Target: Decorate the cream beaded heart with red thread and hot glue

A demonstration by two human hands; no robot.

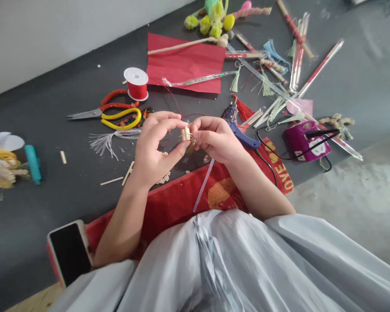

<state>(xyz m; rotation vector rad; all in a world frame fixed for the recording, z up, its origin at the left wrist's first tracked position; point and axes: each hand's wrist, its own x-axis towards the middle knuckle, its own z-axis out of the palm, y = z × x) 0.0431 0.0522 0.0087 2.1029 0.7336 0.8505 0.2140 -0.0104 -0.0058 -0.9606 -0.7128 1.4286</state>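
My left hand (pixel 156 149) pinches a small bundle of short pale wooden sticks (pixel 185 133) between thumb and fingers. From the right, my right hand (pixel 214 138) is closed at the bundle's side, its thumb and forefinger pressed together on something thin that I cannot make out. A thin red cord (pixel 174 100) runs behind both hands near a white spool of red thread (pixel 137 83). Just behind my right hand lies a blue glue gun (pixel 243 135). Loose wooden sticks (pixel 112 181) and small pale pieces (pixel 164 177) lie close to my left wrist.
Scissors with red and yellow handles (pixel 117 113) lie left of my hands. Red paper (pixel 185 65) is at the back. A purple power block (pixel 307 141) with a black cable stands right. A red towel (pixel 178 195) lies in front, a phone (pixel 69 251) at its left end.
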